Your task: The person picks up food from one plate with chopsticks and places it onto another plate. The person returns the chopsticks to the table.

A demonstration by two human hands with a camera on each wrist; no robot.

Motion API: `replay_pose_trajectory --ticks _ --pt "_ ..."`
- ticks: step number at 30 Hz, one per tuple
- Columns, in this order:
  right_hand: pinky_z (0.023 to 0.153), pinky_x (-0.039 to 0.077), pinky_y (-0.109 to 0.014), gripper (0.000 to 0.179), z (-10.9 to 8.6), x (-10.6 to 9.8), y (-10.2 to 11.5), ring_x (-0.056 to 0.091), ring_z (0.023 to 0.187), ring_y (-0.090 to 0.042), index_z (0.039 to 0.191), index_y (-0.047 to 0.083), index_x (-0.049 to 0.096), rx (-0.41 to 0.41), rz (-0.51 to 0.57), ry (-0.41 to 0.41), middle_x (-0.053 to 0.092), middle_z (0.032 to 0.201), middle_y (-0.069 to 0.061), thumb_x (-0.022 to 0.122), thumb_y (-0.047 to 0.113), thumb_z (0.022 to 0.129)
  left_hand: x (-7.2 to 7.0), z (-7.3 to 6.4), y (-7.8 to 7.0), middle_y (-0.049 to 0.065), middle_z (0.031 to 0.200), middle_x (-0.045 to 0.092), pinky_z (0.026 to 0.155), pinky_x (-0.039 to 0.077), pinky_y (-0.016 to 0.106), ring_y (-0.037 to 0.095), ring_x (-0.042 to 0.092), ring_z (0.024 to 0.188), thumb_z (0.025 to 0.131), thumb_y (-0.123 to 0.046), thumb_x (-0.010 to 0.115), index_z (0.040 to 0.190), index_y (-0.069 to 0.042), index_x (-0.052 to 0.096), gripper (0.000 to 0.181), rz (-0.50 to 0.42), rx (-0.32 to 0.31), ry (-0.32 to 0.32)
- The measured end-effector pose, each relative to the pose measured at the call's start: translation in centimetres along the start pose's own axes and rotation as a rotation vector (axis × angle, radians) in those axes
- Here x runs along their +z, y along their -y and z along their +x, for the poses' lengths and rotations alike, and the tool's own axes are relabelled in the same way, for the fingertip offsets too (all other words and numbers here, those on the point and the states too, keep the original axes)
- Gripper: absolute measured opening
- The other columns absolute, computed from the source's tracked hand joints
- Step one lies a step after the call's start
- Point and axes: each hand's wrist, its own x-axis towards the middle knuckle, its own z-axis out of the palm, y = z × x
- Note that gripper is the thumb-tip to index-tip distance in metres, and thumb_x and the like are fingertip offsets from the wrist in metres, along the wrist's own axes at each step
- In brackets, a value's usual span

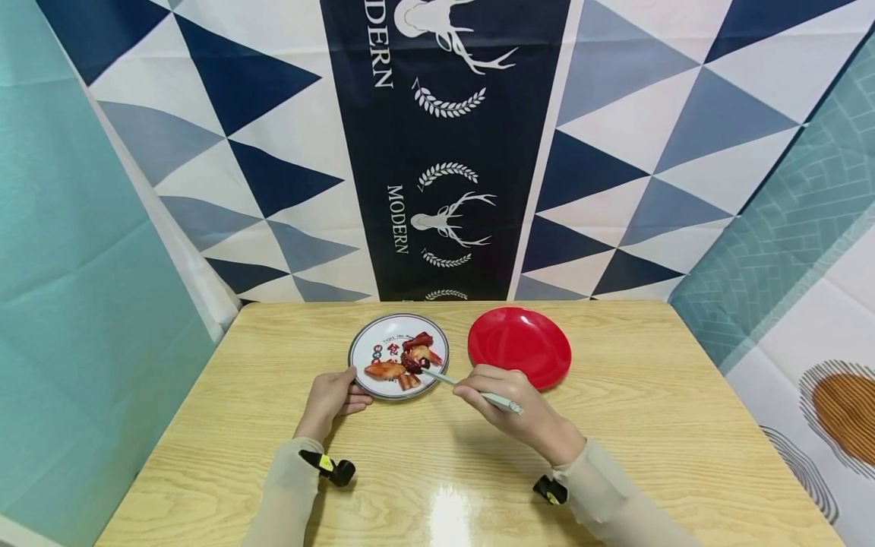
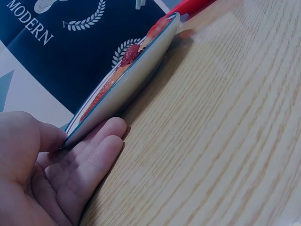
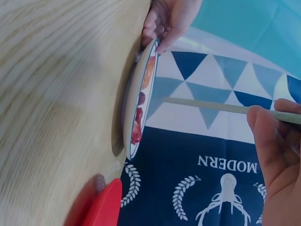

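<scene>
My left hand (image 1: 331, 403) holds the left rim of a white plate (image 1: 369, 346) with a dark edge, thumb at the rim and fingers under it. On this plate lie several pieces of food: a browned chicken wing (image 1: 385, 370), strips of reddish meat (image 1: 418, 341) and a dark lump (image 1: 412, 361). My right hand (image 1: 506, 399) grips pale green chopsticks (image 1: 440, 377), whose tips point at the dark lump. In the right wrist view, the chopsticks (image 3: 211, 105) show side-on, their tips a little above the food. Two tips (image 2: 140, 4) show at the top of the left wrist view.
A red plate (image 1: 519, 346) stands right of the white one, just beyond my right hand. Both plates are near the back of the wooden table (image 1: 410, 471), where a patterned cloth (image 1: 451, 152) hangs. Pale blue-green sheets (image 1: 82, 304) border the sides.
</scene>
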Motion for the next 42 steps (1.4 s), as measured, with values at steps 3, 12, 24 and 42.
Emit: replay_pose_trajectory --ticks 3,12,24,42 --pt "0.058 0.049 -0.003 0.031 -0.2 -0.3 -0.1 0.055 0.065 -0.003 0.097 0.008 0.079 0.003 -0.004 -0.007 0.07 0.08 0.004 0.063 0.034 0.103 0.0 0.0 0.0 0.009 0.075 0.074 0.066 0.067 0.028 0.016 0.076 0.065 0.109 -0.03 0.048 0.128 0.014 0.06 0.049 0.0 0.002 0.002" --pt "0.057 0.05 -0.005 0.026 -0.8 -1.2 -0.4 0.055 0.064 -0.001 0.093 0.013 0.074 0.02 0.0 -0.068 0.062 0.073 0.007 0.061 0.033 0.104 -0.1 0.0 -0.1 0.009 0.075 0.074 0.066 0.067 0.028 0.016 0.076 0.065 0.11 -0.03 0.048 0.129 0.014 0.059 0.05 0.004 0.002 0.002" --pt "0.047 0.05 -0.007 0.035 -1.2 -2.1 -0.1 0.058 0.052 -0.003 0.085 0.007 0.061 0.114 0.014 -0.205 0.067 0.065 0.001 0.063 0.038 0.1 -0.1 0.1 0.0 0.008 0.074 0.073 0.066 0.067 0.028 0.016 0.075 0.065 0.11 -0.029 0.047 0.127 0.015 0.059 0.049 -0.005 0.005 0.003" --pt "0.047 0.051 -0.008 0.03 -1.4 -2.9 -0.5 0.061 0.051 -0.003 0.08 0.009 0.061 0.081 0.054 -0.243 0.066 0.062 0.003 0.064 0.029 0.103 0.0 0.0 -0.1 0.008 0.074 0.073 0.065 0.067 0.028 0.016 0.075 0.064 0.11 -0.029 0.047 0.128 0.015 0.059 0.049 -0.002 0.002 -0.001"
